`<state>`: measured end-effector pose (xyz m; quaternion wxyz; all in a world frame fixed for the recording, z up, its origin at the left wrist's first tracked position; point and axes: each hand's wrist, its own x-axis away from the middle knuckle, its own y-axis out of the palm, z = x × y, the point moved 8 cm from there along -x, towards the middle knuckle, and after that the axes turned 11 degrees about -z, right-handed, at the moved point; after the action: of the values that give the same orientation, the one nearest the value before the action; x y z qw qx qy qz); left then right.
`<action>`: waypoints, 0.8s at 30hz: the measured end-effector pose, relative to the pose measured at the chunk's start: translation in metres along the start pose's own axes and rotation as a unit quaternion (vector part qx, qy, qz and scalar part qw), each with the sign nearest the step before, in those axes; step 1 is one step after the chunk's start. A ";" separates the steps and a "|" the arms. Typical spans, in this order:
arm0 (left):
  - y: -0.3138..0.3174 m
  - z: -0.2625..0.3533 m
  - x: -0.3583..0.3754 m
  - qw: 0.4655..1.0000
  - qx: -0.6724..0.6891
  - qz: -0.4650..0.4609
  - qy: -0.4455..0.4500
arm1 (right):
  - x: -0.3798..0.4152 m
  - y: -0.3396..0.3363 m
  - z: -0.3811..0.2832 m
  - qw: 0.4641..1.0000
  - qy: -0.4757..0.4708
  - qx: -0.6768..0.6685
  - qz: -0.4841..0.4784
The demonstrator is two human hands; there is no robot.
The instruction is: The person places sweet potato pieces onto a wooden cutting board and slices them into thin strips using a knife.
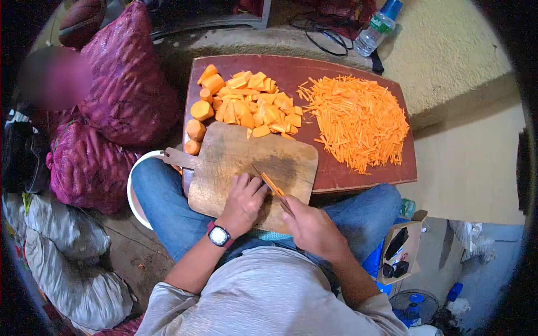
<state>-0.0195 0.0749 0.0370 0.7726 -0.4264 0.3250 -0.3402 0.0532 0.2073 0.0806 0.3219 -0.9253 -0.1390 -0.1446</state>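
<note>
On the wooden cutting board [241, 157], my left hand [245, 200] lies with its fingers curled down, the fingertips against carrot slices [271, 183] that are partly hidden by the hand. My right hand [316, 227] grips a knife [286, 206] by its handle. The blade slants up and left, right beside my left fingertips and the orange slices. Beyond the board is a heap of cut carrot slabs [246, 106], with thick carrot chunks [202, 110] along its left. A large pile of thin carrot sticks [358, 123] covers the right of the red tabletop [358, 180].
Full purple mesh sacks [129, 78] stand on the left, above white sacks [70, 263]. A white tub [136, 204] sits by my left knee. A plastic bottle [376, 33] stands on the ledge [448, 61] at back right. An open cardboard box [412, 249] lies lower right.
</note>
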 end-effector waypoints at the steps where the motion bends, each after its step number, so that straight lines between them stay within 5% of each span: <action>1: 0.000 0.001 -0.001 1.000 0.002 -0.002 0.004 | -0.015 0.004 0.003 1.000 0.009 0.015 -0.011; 9: 0.001 -0.003 0.002 1.000 0.003 -0.009 -0.002 | 0.009 -0.004 -0.009 1.000 -0.024 0.000 0.001; 24: -0.004 -0.007 0.000 0.998 0.062 -0.009 -0.016 | -0.004 0.008 0.001 0.995 0.095 -0.011 -0.030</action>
<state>-0.0255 0.0704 0.0374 0.7997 -0.3856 0.2873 -0.3595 0.0522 0.2010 0.0735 0.3185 -0.9065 -0.1338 -0.2428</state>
